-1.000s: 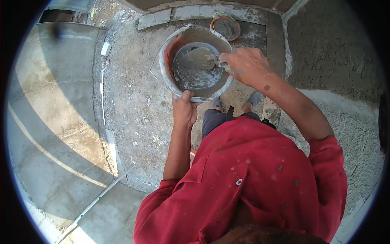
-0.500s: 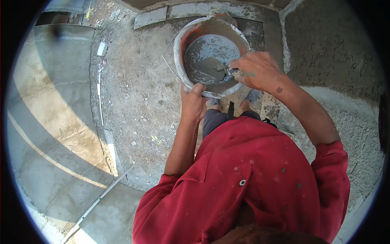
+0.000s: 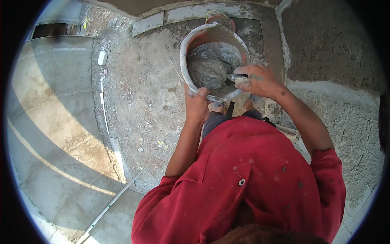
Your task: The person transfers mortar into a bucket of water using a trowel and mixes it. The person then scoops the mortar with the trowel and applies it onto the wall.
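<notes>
A mortar-smeared bucket (image 3: 184,61) is tilted in front of me, with wet grey mortar (image 3: 209,71) inside. My left hand (image 3: 197,106) grips its near rim, thumb over the edge and fingers hidden behind the wall. My right hand (image 3: 260,80) is closed around the handle of a trowel (image 3: 239,76) at the bucket's right side. The trowel's blade lies inside the bucket, covered by a heap of mortar. The wire bail (image 3: 174,67) hangs off the bucket's left side.
Dusty ground with rubble (image 3: 142,93) surrounds my feet (image 3: 251,101). Pale slabs (image 3: 178,17) edge the far side. A rough plastered wall (image 3: 333,44) rises at right. A long straightedge (image 3: 107,207) lies lower left, and a white block (image 3: 102,57) sits at left.
My right hand has moved slightly down and toward me with the trowel. The blade, bare before, now carries a heap of mortar. The bucket tilts a little more.
</notes>
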Demonstrator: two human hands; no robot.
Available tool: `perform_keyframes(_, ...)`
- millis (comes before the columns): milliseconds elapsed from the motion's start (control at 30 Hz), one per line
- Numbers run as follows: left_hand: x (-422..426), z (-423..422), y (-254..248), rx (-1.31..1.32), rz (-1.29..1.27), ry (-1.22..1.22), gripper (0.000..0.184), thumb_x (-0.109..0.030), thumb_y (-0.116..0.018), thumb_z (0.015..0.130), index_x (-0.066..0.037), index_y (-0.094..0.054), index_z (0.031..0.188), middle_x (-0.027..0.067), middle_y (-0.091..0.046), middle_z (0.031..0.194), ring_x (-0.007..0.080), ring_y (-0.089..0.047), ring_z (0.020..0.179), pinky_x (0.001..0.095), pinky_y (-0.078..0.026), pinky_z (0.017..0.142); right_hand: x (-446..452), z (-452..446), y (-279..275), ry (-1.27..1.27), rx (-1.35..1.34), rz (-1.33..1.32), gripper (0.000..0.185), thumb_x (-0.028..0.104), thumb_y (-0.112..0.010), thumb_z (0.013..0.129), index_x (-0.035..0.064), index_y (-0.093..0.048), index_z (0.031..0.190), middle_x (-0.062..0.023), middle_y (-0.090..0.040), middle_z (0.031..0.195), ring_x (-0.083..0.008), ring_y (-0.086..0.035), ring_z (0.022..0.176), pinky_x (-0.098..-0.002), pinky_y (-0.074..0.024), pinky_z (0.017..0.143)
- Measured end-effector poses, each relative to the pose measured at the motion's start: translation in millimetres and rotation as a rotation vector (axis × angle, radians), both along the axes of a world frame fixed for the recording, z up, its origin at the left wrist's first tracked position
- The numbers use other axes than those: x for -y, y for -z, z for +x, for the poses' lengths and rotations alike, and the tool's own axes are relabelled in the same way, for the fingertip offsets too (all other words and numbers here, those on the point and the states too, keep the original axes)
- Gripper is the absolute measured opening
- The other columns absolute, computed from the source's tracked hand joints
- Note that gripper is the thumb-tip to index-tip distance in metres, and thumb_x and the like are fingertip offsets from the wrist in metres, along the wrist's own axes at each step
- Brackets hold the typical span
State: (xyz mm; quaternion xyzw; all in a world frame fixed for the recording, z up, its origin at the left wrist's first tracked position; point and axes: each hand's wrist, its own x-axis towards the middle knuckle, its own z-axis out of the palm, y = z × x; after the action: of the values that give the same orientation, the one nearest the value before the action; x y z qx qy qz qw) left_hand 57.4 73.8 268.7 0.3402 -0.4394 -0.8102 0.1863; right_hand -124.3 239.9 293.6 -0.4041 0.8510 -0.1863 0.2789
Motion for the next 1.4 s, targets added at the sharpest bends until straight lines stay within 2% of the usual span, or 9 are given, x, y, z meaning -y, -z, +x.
perform_keyframes(167, 22, 23, 8, 0.113, 0.177, -0.097, 0.055, 0.003, -0.054, 0.086, 0.002, -0.043, 0.140, 0.0173, -0.060, 0.122, 0.0319, -0.070, 0.103, 0.0529, -0.066, 0.082, 26, -4, -35, -0.037, 0.161, 0.203, 0.055, 0.048, -0.074, 0.086, 0.0236, -0.067, 0.135, -0.0068, -0.065, 0.140, -0.0294, -0.054, 0.136, -0.0450, -0.0411, 0.114)
perform_keyframes(300, 36, 36, -7, 0.094, 0.250, -0.081, 0.068, 0.003, -0.051, 0.083, -0.001, -0.042, 0.150, 0.0199, -0.053, 0.146, 0.0407, -0.060, 0.129, 0.0630, -0.055, 0.104, 29, 9, -5, -0.015, 0.115, -0.158, 0.050, 0.041, -0.076, 0.083, 0.0207, -0.070, 0.128, -0.0131, -0.072, 0.121, -0.0355, -0.066, 0.118, -0.0499, -0.0471, 0.105)
perform_keyframes(600, 35, 71, 5, 0.171, 0.268, -0.374, 0.057, 0.002, -0.054, 0.078, 0.008, -0.051, 0.135, 0.0209, -0.062, 0.133, 0.0409, -0.066, 0.115, 0.0584, -0.060, 0.096, 16, -36, -1, -0.107, 0.400, -0.486, 0.043, 0.040, -0.071, 0.088, 0.0096, -0.069, 0.119, -0.0190, -0.074, 0.108, -0.0418, -0.069, 0.107, -0.0522, -0.0505, 0.094)
perform_keyframes(800, -15, 57, -2, 0.253, 0.238, -0.367, 0.055, 0.001, -0.053, 0.077, 0.009, -0.052, 0.131, 0.0219, -0.062, 0.131, 0.0414, -0.066, 0.114, 0.0579, -0.060, 0.096, -163, -159, 104, 0.185, 1.199, -0.489, 0.058, 0.037, -0.074, 0.098, 0.0037, -0.060, 0.143, -0.0015, -0.064, 0.085, -0.0108, -0.060, 0.068, -0.0285, -0.0489, 0.058)
perform_keyframes(900, -33, 50, 12, 0.271, 0.250, -0.332, 0.056, 0.001, -0.052, 0.077, 0.008, -0.052, 0.132, 0.0221, -0.063, 0.131, 0.0407, -0.066, 0.116, 0.0580, -0.060, 0.096, -329, -257, 112, 0.823, 0.657, -0.575, 0.045, 0.034, -0.069, 0.102, 0.0050, -0.063, 0.135, 0.0018, -0.060, 0.077, -0.0071, -0.053, 0.063, -0.0258, -0.0448, 0.056)
perform_keyframes(1067, -68, 18, 16, 0.262, 0.326, -0.274, 0.056, 0.002, -0.053, 0.078, 0.006, -0.053, 0.134, 0.0206, -0.063, 0.132, 0.0401, -0.067, 0.114, 0.0584, -0.061, 0.096, -430, -188, -99, 1.051, -0.122, -0.367, 0.035, 0.032, -0.072, 0.097, 0.0049, -0.068, 0.118, -0.0040, -0.069, 0.085, -0.0150, -0.061, 0.068, -0.0328, -0.0480, 0.061)
perform_keyframes(1167, -80, -4, 18, 0.247, 0.386, -0.174, 0.053, 0.003, -0.054, 0.080, 0.005, -0.053, 0.133, 0.0194, -0.064, 0.131, 0.0393, -0.068, 0.114, 0.0570, -0.062, 0.094, -387, -138, -102, 0.637, -0.515, -0.270, 0.035, 0.028, -0.073, 0.092, 0.0102, -0.068, 0.122, -0.0103, -0.075, 0.097, -0.0281, -0.069, 0.078, -0.0412, -0.0528, 0.071)
perform_keyframes(1233, -83, -13, 17, 0.230, 0.377, -0.069, 0.050, 0.002, -0.055, 0.083, 0.005, -0.053, 0.133, 0.0191, -0.064, 0.130, 0.0384, -0.068, 0.113, 0.0561, -0.064, 0.093, -339, -109, -101, 0.540, -0.380, -0.154, 0.038, 0.025, -0.074, 0.087, 0.0171, -0.067, 0.124, -0.0111, -0.074, 0.103, -0.0352, -0.070, 0.090, -0.0471, -0.0537, 0.081)
perform_keyframes(1400, -87, -32, -1, 0.192, 0.332, 0.159, 0.051, 0.000, -0.054, 0.086, 0.004, -0.050, 0.137, 0.0199, -0.062, 0.129, 0.0375, -0.068, 0.113, 0.0580, -0.061, 0.096, -227, -52, -64, 0.046, -0.731, -0.006, 0.040, 0.021, -0.072, 0.088, 0.0187, -0.065, 0.128, -0.0098, -0.069, 0.103, -0.0296, -0.070, 0.098, -0.0465, -0.0535, 0.087)
